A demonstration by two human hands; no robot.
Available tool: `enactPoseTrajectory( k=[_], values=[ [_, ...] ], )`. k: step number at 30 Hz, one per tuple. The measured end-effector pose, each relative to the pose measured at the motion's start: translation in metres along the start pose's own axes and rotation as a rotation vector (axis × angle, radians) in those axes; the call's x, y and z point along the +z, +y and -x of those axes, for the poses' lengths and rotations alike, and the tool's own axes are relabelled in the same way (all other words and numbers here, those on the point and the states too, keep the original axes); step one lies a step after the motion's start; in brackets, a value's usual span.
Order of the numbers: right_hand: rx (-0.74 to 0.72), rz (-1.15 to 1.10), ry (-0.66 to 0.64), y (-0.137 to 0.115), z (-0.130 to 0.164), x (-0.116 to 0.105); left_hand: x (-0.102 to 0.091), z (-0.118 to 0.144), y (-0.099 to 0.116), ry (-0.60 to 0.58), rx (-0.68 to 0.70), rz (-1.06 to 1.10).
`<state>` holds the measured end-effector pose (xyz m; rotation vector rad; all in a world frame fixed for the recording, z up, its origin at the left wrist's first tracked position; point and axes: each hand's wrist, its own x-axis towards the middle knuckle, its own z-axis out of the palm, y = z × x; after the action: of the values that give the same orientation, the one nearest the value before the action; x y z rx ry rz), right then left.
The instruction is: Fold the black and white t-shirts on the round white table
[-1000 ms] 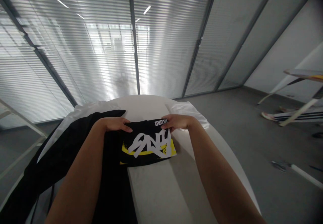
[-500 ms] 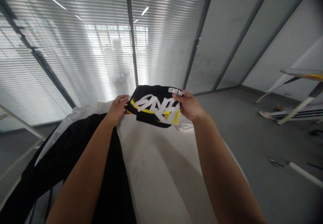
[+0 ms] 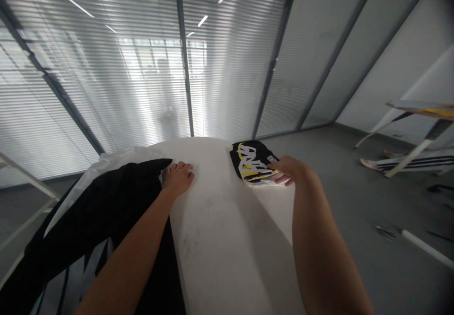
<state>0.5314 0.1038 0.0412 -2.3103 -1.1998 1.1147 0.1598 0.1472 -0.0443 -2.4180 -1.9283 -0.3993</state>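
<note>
A folded black shirt (image 3: 251, 160) with a white and yellow print lies at the far right edge of the white round table (image 3: 220, 220), on top of a folded white cloth (image 3: 267, 183). My right hand (image 3: 288, 170) grips the shirt's near right edge, fingers curled under it. My left hand (image 3: 179, 178) lies flat on the tabletop with its fingers apart, touching the edge of a spread black garment (image 3: 106, 211) that covers the table's left side.
A white garment (image 3: 117, 156) shows under the black one at the back left. Glass walls with blinds stand behind the table. On the grey floor to the right are a slanted-leg stand (image 3: 418, 116), another person's foot (image 3: 371, 164), and a tool (image 3: 386, 232).
Both hands lifted the folded shirt off the table's middle. My right hand carried it to the far right edge, and my left hand let go and came down beside the black garment.
</note>
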Motion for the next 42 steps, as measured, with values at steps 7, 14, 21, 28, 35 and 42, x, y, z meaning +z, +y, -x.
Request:
enactPoseTrajectory(
  k=[7,14,21,28,35,42],
  values=[
    [-0.275,0.326,0.59,-0.007,-0.01,0.004,-0.002,0.003,0.0,0.051,0.03,-0.039],
    [-0.479,0.434,0.5,-0.006,0.018,0.072,-0.018,0.022,0.006,-0.103,0.109,-0.067],
    [-0.52,0.472,0.523,0.029,0.017,0.093,-0.065,0.046,-0.016,-0.289,0.173,-0.029],
    [-0.592,0.498,0.682,0.044,0.03,0.097,-0.121,0.107,-0.045,-0.161,0.039,-0.098],
    [-0.758,0.363,0.571,0.022,0.087,0.137,-0.087,0.2,-0.08,0.053,-0.38,-0.139],
    [-1.003,0.572,0.298,0.02,0.166,0.221,-0.076,0.214,-0.083,0.133,-0.375,-0.071]
  ],
)
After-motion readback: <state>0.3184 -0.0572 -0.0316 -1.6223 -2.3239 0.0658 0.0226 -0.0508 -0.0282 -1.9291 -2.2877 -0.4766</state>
